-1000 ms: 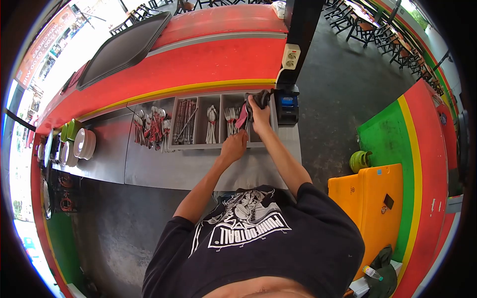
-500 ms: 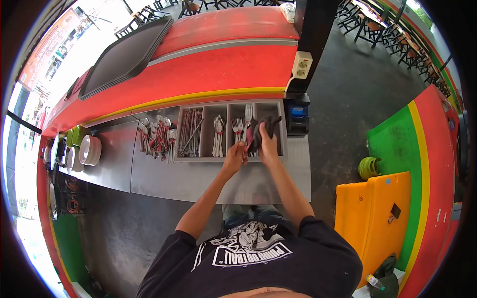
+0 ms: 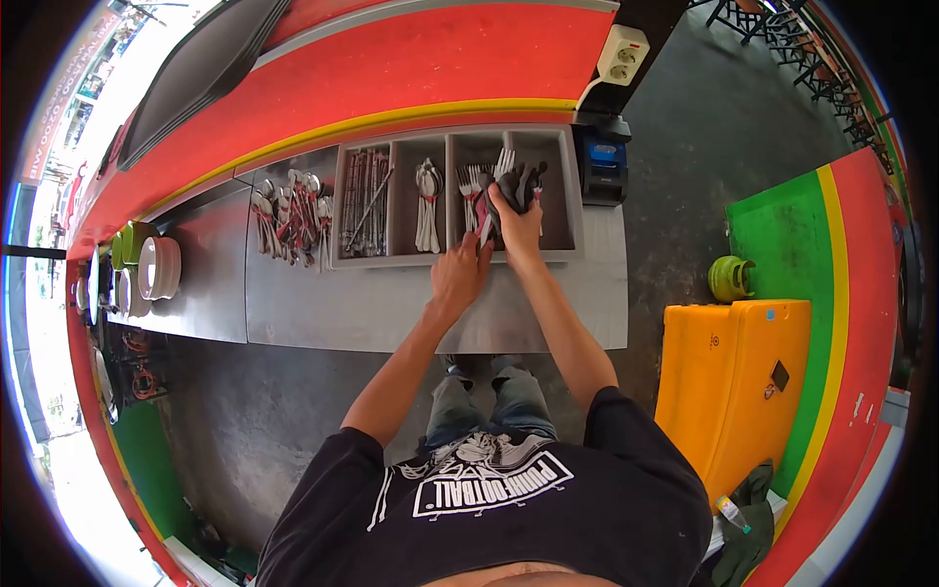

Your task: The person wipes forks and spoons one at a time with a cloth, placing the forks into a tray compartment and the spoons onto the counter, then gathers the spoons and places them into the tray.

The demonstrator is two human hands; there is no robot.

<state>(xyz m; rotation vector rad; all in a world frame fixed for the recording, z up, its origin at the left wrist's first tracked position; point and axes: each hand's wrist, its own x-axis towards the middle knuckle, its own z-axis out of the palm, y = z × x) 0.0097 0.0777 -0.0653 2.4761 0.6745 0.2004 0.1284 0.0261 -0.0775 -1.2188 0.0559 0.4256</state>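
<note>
My right hand (image 3: 520, 227) is closed around a dark cloth (image 3: 509, 188), which is bunched against a metal fork (image 3: 504, 161) with its tines pointing away from me. My left hand (image 3: 460, 276) pinches the lower end of the fork's handle. Both hands are over the near right part of a grey cutlery tray (image 3: 357, 261). More forks (image 3: 469, 186) lie in the compartment beneath the cloth. Left of them, spoons (image 3: 428, 205) fill another compartment, and the leftmost one holds thin wrapped utensils (image 3: 366, 201). The cloth hides part of the rightmost compartment.
Loose spoons and other cutlery (image 3: 293, 215) are piled on the metal counter (image 3: 391, 308) left of the tray. White bowls (image 3: 159, 268) stand farther left. A black-and-blue device (image 3: 603, 166) sits right of the tray, below a wall socket (image 3: 622, 56). An orange box (image 3: 734, 391) stands at the right.
The camera has tilted downward, so the tray and counter appear higher. The cloth has come around the fork's middle, and my two hands stay close together.
</note>
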